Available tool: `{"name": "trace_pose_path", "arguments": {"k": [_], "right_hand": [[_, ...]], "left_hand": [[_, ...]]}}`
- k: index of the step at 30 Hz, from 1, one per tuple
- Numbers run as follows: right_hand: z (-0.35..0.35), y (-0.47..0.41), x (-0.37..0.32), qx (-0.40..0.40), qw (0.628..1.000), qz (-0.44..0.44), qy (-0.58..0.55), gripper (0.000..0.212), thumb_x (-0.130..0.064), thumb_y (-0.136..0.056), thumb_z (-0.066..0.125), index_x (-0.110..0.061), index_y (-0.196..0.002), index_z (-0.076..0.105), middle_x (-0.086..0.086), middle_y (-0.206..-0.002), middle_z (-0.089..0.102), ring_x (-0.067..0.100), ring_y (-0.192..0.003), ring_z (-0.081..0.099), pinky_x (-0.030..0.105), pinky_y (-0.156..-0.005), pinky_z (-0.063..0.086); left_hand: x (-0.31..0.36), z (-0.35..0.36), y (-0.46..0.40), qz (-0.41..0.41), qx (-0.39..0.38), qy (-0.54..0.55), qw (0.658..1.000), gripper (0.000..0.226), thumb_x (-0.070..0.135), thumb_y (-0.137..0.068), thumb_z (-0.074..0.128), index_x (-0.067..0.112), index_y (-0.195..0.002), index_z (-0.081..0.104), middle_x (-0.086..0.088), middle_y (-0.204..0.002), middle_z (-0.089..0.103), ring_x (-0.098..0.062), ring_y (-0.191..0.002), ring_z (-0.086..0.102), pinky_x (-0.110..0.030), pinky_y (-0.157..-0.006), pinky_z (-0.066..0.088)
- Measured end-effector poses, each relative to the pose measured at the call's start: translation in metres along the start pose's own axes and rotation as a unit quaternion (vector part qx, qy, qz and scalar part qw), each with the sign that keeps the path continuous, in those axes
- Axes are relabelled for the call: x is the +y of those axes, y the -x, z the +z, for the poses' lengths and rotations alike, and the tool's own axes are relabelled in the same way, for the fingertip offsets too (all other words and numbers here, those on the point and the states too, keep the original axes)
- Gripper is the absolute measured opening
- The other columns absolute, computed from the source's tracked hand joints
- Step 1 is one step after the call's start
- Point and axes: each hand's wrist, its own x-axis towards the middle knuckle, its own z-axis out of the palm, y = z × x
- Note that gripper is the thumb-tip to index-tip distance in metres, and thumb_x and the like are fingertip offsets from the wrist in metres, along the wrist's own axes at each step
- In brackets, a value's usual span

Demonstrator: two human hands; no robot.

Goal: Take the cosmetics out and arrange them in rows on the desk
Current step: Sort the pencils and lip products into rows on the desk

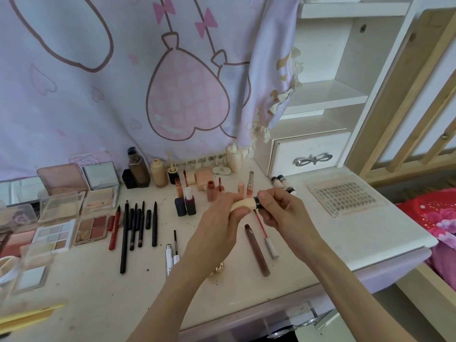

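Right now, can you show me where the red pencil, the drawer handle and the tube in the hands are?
red pencil (114, 230), head view, middle of its shaft.
drawer handle (313, 159), head view, middle of the bow.
tube (243, 204), head view, cream body between the hands.

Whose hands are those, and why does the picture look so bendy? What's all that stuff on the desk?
There is no machine here. A person wears a wide camera on the head, looking down, so you see their own two arms, and that lens bends the edges.

The left hand grips the cream end of a small tube. The right hand grips its dark cap end. Both hold it above the desk.

On the desk lie cosmetics: a row of dark pencils, open palettes on the left, bottles at the back, and a brown stick near the front. A white drawer sits at the back right, and a pink curtain hangs behind.

I cannot tell whether the cap is going on or coming off.
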Motion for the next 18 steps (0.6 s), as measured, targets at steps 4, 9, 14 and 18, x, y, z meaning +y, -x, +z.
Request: {"name": "trace_pose_path", "arguments": {"k": [4,9,14,18], "right_hand": [[0.002,0.001,0.005,-0.003,0.998,-0.039,0.038,0.019,-0.014,-0.092,0.052,-0.006,-0.075,0.057,-0.001,-0.052,0.041,0.006,-0.047,0.033,0.014,-0.049,0.031],[0.001,0.005,0.008,-0.039,0.984,-0.112,0.137,0.008,-0.018,-0.088,0.059,-0.020,-0.081,0.059,0.012,-0.068,0.051,0.009,-0.061,0.043,0.017,-0.059,0.037],[0.004,0.000,0.005,-0.043,0.981,-0.099,0.161,0.008,-0.015,-0.089,0.060,-0.012,-0.082,0.060,0.013,-0.067,0.047,0.006,-0.058,0.040,0.012,-0.055,0.034],[0.007,-0.007,0.009,-0.011,0.991,-0.049,0.121,0.030,-0.017,-0.086,0.063,0.011,-0.081,0.053,0.005,-0.060,0.033,0.005,-0.050,0.031,0.014,-0.050,0.030]], "left_hand": [[-0.005,-0.002,0.001,-0.023,-0.035,0.020,0.999,0.028,0.031,-0.093,0.039,0.010,-0.107,0.052,0.015,-0.068,0.043,0.009,-0.062,0.047,-0.010,-0.056,0.035],[-0.013,-0.002,0.007,-0.098,-0.074,0.085,0.989,0.031,0.042,-0.090,0.026,0.025,-0.086,0.051,0.005,-0.068,0.047,-0.003,-0.060,0.044,-0.021,-0.060,0.039],[-0.012,-0.013,0.006,-0.085,-0.076,0.064,0.991,0.009,0.033,-0.093,0.040,0.037,-0.100,0.046,0.014,-0.076,0.049,0.005,-0.064,0.049,-0.010,-0.060,0.039],[-0.014,-0.017,0.009,-0.063,-0.074,-0.019,0.995,0.032,0.037,-0.085,0.060,0.044,-0.096,0.030,0.018,-0.089,0.050,-0.004,-0.077,0.053,-0.020,-0.069,0.047]]}}
